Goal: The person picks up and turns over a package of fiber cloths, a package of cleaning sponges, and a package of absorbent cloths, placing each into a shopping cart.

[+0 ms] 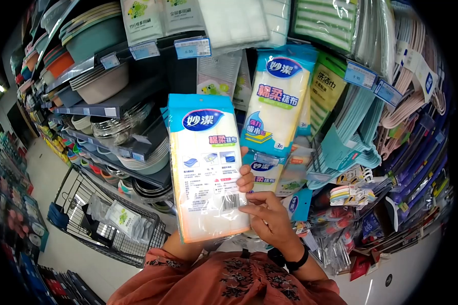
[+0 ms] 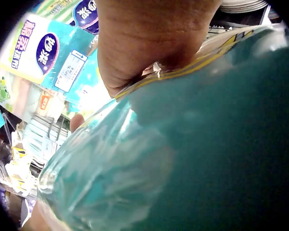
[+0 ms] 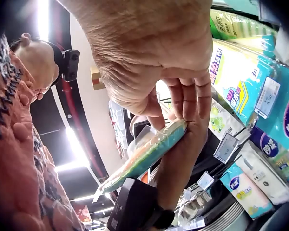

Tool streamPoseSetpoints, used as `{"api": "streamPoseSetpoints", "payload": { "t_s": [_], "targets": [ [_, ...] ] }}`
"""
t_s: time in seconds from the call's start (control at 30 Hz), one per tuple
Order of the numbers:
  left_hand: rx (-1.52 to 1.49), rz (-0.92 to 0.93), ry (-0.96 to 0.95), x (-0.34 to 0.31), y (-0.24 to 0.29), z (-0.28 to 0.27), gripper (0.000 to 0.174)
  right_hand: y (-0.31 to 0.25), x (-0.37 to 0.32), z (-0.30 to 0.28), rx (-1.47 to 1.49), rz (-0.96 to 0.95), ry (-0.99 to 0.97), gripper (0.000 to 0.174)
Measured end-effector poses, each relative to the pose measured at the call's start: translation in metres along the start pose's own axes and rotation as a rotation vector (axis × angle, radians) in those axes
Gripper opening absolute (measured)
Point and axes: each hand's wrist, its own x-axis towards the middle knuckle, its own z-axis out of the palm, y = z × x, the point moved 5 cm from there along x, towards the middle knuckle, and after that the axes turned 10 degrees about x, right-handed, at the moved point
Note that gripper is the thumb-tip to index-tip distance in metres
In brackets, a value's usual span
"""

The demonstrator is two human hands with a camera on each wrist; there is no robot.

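Note:
A plastic pack of cleaning cloths (image 1: 203, 173), with a blue top and printed text, stands upright before the person's chest in the head view. The left hand (image 1: 245, 178) grips it from behind, fingers curled round its right edge; the palm is hidden there. Seen from the left wrist, the left hand (image 2: 154, 38) bears on the teal side of the wrapper. At the pack's lower right edge, beside the barcode (image 1: 231, 202), the right hand (image 1: 270, 219) pinches with thumb and fingers. The right wrist view shows the pack (image 3: 149, 149) nearly edge-on below the right hand.
Similar cloth packs (image 1: 275, 101) hang on the rack just behind. Basins (image 1: 99, 84) fill shelves at the left, and hangers (image 1: 353, 127) hang at the right. A shopping cart (image 1: 76, 203) holding grey packages (image 1: 122, 218) stands on the floor at lower left.

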Motion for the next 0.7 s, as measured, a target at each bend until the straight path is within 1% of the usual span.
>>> {"api": "streamPoseSetpoints", "payload": {
  "t_s": [0.13, 0.33, 0.43, 0.53, 0.67, 0.7],
  "targets": [
    [-0.005, 0.031, -0.013, -0.007, 0.008, -0.002, 0.078, 0.001, 0.002, 0.009, 0.001, 0.002, -0.024, 0.033],
    [0.028, 0.022, -0.163, -0.009, 0.014, -0.013, 0.088, -0.003, 0.003, 0.014, -0.014, -0.007, -0.038, 0.033],
    [0.002, 0.018, -0.199, -0.008, 0.013, -0.019, 0.091, -0.003, 0.002, 0.015, -0.024, -0.002, -0.037, 0.033],
    [0.004, 0.022, -0.216, -0.008, 0.011, -0.02, 0.091, -0.004, 0.001, 0.015, -0.036, -0.008, -0.048, 0.033],
    [0.009, 0.029, -0.164, -0.012, 0.009, -0.018, 0.089, -0.003, -0.001, 0.014, -0.032, 0.005, -0.055, 0.033],
    [0.011, 0.027, -0.163, -0.011, 0.008, -0.018, 0.089, -0.004, -0.002, 0.014, -0.028, -0.019, -0.034, 0.033]
  ]
}}
